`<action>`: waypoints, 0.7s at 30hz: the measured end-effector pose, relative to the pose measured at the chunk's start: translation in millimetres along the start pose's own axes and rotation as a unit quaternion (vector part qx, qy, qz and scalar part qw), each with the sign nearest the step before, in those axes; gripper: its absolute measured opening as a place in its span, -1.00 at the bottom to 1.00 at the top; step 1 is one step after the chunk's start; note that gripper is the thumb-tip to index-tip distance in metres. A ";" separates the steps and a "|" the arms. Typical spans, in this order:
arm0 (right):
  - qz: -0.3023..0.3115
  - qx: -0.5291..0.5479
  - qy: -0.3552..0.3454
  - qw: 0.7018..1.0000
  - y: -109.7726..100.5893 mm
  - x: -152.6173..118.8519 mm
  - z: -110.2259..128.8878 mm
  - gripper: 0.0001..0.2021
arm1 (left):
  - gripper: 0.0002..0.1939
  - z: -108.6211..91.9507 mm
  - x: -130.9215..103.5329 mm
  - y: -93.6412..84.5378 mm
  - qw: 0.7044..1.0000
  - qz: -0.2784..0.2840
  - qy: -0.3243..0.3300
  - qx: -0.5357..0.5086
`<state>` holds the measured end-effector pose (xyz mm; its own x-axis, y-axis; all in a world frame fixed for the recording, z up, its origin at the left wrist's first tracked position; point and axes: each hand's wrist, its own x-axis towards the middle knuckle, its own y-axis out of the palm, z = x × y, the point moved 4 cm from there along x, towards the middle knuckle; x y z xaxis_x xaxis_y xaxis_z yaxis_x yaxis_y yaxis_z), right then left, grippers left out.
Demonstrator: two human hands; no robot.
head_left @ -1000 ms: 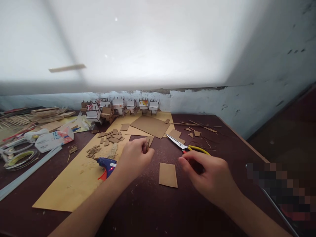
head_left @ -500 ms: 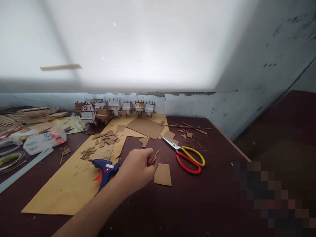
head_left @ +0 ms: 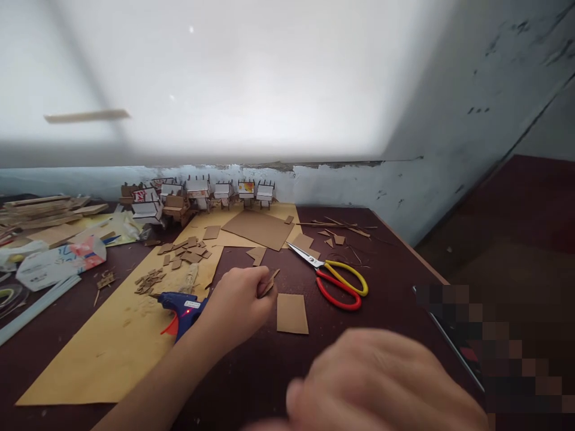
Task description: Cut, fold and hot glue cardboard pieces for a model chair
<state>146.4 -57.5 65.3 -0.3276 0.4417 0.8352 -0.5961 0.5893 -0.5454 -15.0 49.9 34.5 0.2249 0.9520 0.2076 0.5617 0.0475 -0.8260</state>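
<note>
My left hand (head_left: pixel 242 299) is closed in a pinch on a small strip of cardboard (head_left: pixel 270 282), whose end sticks out past the fingers. Just right of it a square cardboard piece (head_left: pixel 292 313) lies flat on the dark table. My right hand (head_left: pixel 386 383) is blurred and close to the camera at the bottom; its fingertips are hidden. Beyond that hand lie scissors (head_left: pixel 322 267) with one yellow and one red handle, blades slightly apart. Left of my left wrist is a blue glue gun (head_left: pixel 182 305) with a red light, partly covered by my forearm.
Small cardboard cuttings (head_left: pixel 186 251) lie on a yellow paper sheet (head_left: pixel 90 359). Several miniature chairs (head_left: pixel 197 194) line the wall behind. A large cardboard sheet (head_left: pixel 256 228) and thin sticks (head_left: pixel 336 225) are at the back. Wood strips (head_left: pixel 38 209) are stacked at left.
My right hand has come into view at the bottom. The camera view has shifted slightly right, so the scene sits further left. My left hand still pinches the cardboard strip.
</note>
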 end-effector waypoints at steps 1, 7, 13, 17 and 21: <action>-0.003 -0.015 0.013 1.000 1.9 17.3 -9.2 -0.63 | -0.62 0.9 0.6 -1.9 1.000 -0.003 -0.003 0.003; 0.316 -0.134 0.234 0.910 53.0 32.7 -117.9 -0.80 | -0.82 3.9 3.7 -4.1 1.000 0.012 -0.011 -0.019; 0.375 -0.118 0.257 0.883 66.1 -7.8 -176.7 -0.74 | -0.91 8.5 7.5 10.6 0.997 0.064 0.011 -0.048; 0.389 -0.084 0.271 0.877 69.0 -20.1 -184.6 -0.72 | -0.85 10.7 9.9 21.3 0.996 0.066 0.023 -0.052; 0.376 -0.071 0.275 0.882 69.8 -20.4 -183.1 -0.75 | -0.80 10.1 14.9 32.0 0.996 0.060 0.036 -0.055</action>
<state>245.7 98.5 -2.7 -0.1630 0.9821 0.0939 -0.2515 0.0507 -0.9665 -1.7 68.6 5.9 0.3491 0.9249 0.1506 0.6099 -0.1023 -0.7858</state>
